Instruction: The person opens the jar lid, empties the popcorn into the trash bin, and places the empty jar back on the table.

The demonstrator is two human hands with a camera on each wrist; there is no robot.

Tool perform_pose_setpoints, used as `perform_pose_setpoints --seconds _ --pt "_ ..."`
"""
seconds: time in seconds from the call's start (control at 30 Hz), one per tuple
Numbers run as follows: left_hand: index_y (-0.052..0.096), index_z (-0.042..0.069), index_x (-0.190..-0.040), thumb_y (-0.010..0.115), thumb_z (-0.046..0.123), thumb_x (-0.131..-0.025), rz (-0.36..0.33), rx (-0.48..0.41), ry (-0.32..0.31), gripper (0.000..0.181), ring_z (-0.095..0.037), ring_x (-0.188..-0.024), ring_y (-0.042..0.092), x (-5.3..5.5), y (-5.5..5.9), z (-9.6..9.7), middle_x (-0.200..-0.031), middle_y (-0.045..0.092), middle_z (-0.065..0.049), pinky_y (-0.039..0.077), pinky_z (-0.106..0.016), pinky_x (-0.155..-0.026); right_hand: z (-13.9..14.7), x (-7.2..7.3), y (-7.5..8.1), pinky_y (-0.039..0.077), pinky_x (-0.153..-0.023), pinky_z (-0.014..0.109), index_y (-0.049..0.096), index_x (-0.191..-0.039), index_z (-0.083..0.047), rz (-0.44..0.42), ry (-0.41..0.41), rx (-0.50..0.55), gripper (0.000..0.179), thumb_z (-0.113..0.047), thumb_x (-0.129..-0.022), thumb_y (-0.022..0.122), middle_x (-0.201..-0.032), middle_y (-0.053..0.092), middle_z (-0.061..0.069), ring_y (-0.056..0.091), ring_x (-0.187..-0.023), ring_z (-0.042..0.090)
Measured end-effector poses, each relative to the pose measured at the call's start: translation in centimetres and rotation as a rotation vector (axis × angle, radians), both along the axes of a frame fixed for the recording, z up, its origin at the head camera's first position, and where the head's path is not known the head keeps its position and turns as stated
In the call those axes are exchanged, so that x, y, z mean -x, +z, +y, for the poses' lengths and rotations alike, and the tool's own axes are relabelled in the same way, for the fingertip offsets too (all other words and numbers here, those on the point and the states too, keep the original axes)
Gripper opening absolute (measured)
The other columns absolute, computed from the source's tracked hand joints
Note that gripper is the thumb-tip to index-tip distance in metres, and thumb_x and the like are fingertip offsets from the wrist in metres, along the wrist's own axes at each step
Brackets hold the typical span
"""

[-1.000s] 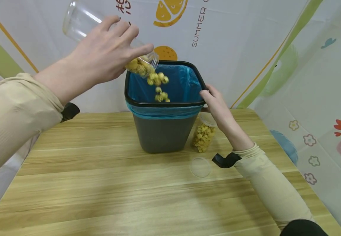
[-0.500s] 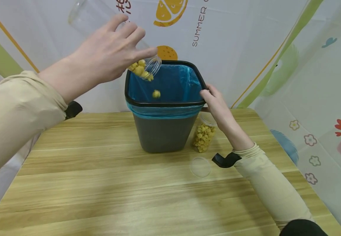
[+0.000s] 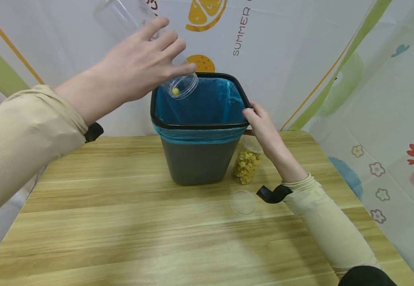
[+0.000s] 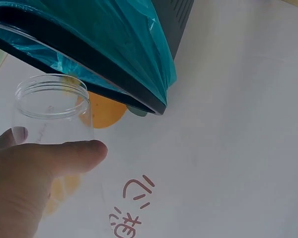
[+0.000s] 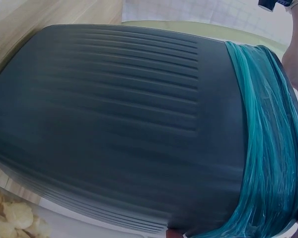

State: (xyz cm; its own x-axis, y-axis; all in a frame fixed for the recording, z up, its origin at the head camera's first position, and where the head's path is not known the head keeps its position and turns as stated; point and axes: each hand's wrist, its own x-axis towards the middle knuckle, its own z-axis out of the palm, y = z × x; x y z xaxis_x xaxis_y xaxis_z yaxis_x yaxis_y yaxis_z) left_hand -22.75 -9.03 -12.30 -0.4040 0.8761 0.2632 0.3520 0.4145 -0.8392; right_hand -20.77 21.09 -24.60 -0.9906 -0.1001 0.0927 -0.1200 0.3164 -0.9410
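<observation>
My left hand point(image 3: 144, 65) grips a clear plastic jar point(image 4: 52, 106), tipped mouth-down over the trash can's opening. One yellow popcorn piece point(image 3: 175, 91) shows inside near the jar's mouth. The grey trash can point(image 3: 199, 161) stands upright, lined with a blue bag point(image 3: 199, 105) folded out under its black rim. At the right of that rim, my right hand point(image 3: 267, 133) holds on, thumb on top and fingers partly hidden. Beside the can, below my right hand, stands a second clear jar point(image 3: 247, 165) full of popcorn.
A clear round lid point(image 3: 243, 202) lies flat on the wooden table point(image 3: 121, 230) in front of the second jar. Behind the table hangs a white printed cloth point(image 3: 282, 47), close behind the can. Another printed cloth borders the right side.
The popcorn has poured out of the tilted jar into the can, leaving one piece visible in the jar. My left hand has moved slightly right with it; my right hand has stayed put.
</observation>
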Motion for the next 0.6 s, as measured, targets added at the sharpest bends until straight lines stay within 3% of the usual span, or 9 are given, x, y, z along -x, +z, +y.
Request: perform_pose_setpoints --seconds 0.23,0.4,0.6 --pt "0.047 0.019 -0.148 0.088 0.005 -0.073 0.035 0.028 0.002 0.087 -0.041 -0.127 0.049 -0.07 -0.08 0.19 -0.131 0.051 -0.027 0.027 -0.053 -0.126 -0.07 -0.07 0.05 0.046 -0.114 0.054 0.044 -0.149 -0.01 -0.014 -0.007 0.015 0.052 -0.032 -0.102 0.039 -0.15 0.046 0.014 0.05 -0.133 0.027" --pt "0.043 0.018 -0.152 0.088 0.008 -0.074 0.016 0.014 0.015 0.091 -0.042 -0.128 0.048 -0.14 -0.19 0.0 -0.136 0.049 -0.029 0.03 -0.054 -0.124 -0.04 -0.08 0.0 0.046 -0.114 0.054 0.043 -0.15 -0.011 -0.013 -0.007 0.017 0.053 -0.032 -0.102 0.039 -0.15 0.046 0.014 0.051 -0.134 0.027" --pt "0.044 0.018 -0.151 0.076 0.004 -0.085 -0.027 -0.071 -0.019 0.074 -0.043 -0.121 0.049 -0.06 -0.46 -0.56 -0.133 0.05 -0.029 0.035 -0.054 -0.119 -0.04 -0.09 -0.09 0.046 -0.114 0.054 0.043 -0.15 -0.011 -0.003 -0.006 0.011 0.053 -0.033 -0.102 0.039 -0.151 0.046 0.014 0.05 -0.134 0.027"
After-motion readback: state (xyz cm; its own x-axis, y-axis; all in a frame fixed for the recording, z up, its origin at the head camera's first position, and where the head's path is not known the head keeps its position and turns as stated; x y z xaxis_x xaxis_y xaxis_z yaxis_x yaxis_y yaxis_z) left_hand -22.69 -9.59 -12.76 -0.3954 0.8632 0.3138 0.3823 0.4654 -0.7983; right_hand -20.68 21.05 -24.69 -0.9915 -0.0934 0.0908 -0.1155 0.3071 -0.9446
